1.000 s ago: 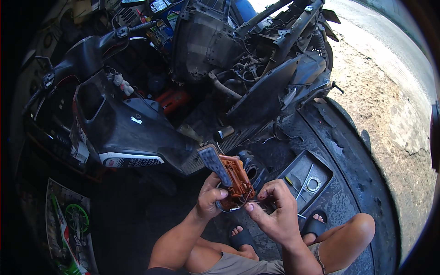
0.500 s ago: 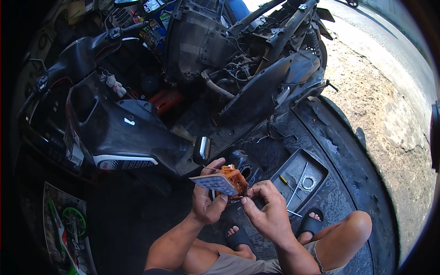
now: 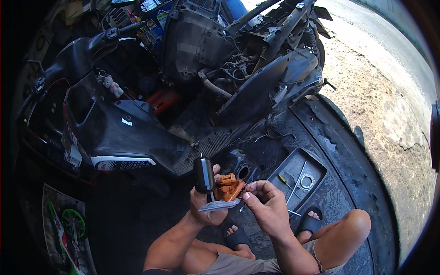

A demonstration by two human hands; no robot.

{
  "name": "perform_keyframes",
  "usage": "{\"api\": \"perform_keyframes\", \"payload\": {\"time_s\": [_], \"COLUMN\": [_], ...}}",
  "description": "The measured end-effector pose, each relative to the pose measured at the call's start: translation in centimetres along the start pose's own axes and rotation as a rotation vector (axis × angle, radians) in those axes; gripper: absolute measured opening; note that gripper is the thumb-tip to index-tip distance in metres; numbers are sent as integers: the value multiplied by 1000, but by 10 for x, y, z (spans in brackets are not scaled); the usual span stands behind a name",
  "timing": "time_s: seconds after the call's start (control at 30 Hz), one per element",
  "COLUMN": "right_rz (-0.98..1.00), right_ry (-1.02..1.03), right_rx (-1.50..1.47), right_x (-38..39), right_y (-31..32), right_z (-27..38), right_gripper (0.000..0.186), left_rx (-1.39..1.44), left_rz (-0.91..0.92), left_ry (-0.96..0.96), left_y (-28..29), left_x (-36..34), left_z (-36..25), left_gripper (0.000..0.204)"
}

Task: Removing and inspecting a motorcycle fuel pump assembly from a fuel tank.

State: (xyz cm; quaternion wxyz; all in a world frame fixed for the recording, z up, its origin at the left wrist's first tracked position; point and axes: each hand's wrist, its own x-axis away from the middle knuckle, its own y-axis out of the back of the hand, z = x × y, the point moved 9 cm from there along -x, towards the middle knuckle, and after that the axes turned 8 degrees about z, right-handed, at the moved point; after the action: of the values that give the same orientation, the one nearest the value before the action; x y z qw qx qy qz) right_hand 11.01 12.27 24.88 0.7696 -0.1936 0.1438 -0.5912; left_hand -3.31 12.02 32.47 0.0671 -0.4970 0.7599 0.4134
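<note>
Clothing and footwear of the person, viewed from above.
Plain grey-beige shorts (image 3: pixel 238 265) end above the right knee (image 3: pixel 360 222); the dark, open-toed sandals (image 3: pixel 310 224) each have a single broad strap across the foot; forearms (image 3: pixel 176 243) and hands (image 3: pixel 268 207) are bare.

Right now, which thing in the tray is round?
The silver ring in the tray: it has a big hole in its middle. The rod beside it and the yellow-handled tool are long and thin.
</note>
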Motion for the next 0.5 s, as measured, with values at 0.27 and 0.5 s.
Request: {"api": "perform_keyframes", "payload": {"time_s": [0.27,0.5], "right_rz": [16,-29], "right_ry": [-103,59], "right_rx": [-1,229], "right_x": [-2,-4], "right_y": [1,6], "right_z": [-1,8], "right_gripper": [24,22], "left_rx": [-19,0], "left_rz": [-33,-44], "left_ry": [-25,-103], "left_y": [-2,-3], "left_x": [-13,-9], "left_z": [-15,-16], "left_gripper": [73,86]}}
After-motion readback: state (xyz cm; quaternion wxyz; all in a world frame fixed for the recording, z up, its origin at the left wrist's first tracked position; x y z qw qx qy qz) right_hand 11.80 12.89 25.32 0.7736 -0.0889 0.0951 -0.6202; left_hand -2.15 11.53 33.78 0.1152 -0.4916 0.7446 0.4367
